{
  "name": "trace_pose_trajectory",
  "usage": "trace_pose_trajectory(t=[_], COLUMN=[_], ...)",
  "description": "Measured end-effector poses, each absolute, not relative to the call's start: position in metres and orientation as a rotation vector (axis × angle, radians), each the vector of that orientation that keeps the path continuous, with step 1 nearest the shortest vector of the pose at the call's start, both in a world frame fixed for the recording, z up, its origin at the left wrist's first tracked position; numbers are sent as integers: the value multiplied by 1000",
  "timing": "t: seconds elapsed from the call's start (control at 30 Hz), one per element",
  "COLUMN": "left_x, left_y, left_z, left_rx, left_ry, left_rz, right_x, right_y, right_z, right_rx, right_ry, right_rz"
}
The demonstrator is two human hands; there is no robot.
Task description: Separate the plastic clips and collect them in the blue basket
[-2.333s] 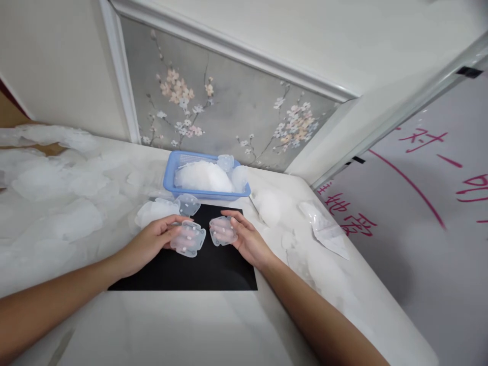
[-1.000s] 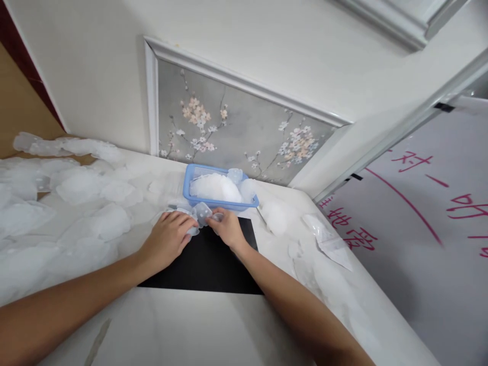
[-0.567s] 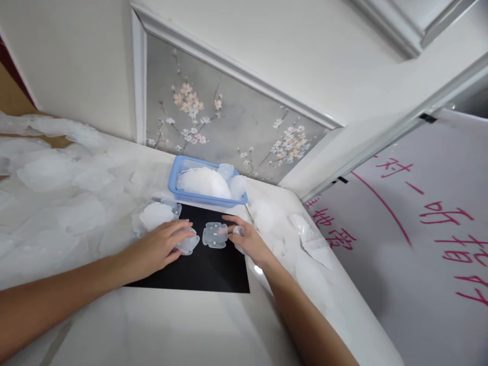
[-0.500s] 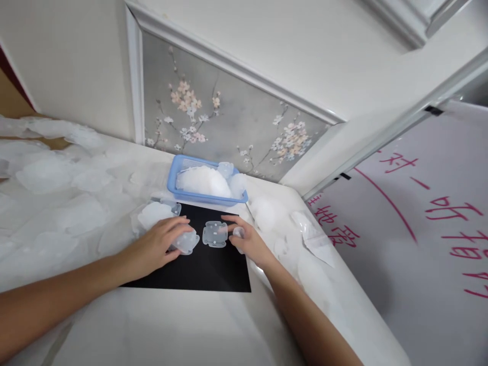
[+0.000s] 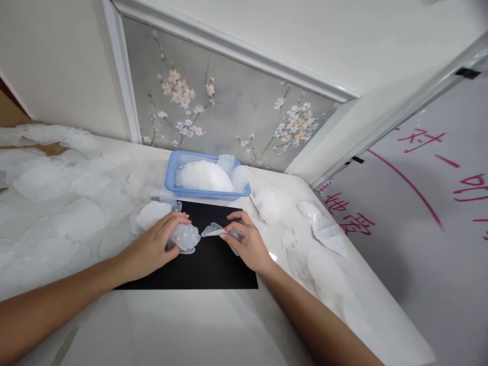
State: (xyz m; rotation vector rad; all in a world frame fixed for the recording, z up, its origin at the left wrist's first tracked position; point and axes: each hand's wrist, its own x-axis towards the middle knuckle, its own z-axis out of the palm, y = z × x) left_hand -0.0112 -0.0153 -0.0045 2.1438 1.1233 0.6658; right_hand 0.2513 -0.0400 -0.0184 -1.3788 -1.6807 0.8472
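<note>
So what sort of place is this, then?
Most likely an indoor room, perhaps a home or small office, used as a workspace: a marble-patterned table stands by a flowered wall panel, with what looks like a whiteboard, marked in red, alongside.

smooth, translucent plastic pieces (image 5: 185,237) over a matt black sheet (image 5: 206,269)
smooth white worktop (image 5: 183,325) with a soft sheen; blue plastic basket (image 5: 208,194); glossy, crinkled packet (image 5: 324,229)

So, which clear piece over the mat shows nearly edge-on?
The piece jutting left from the right hand; the pieces at the left hand show their broad faces instead.
</note>
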Motion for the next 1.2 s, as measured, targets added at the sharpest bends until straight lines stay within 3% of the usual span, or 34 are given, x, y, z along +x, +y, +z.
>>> trace_pose_trajectory(t=[0.2,0.33,1.2], left_x=[-9,-5,-5], left_y=[-16,-16,-13], left_z=[9,9,10], left_rx=[1648,1213,992], left_ry=[1174,1033,938], left_rz=[850,761,607], right_x=[246,250,251], right_y=[-37,-32,-35], right_z=[-14,-14,-13], right_rx=[-1307,-1249,-1200], right_ry=[-1102,-1012,-1037], right_rz=[1356,1536,1576])
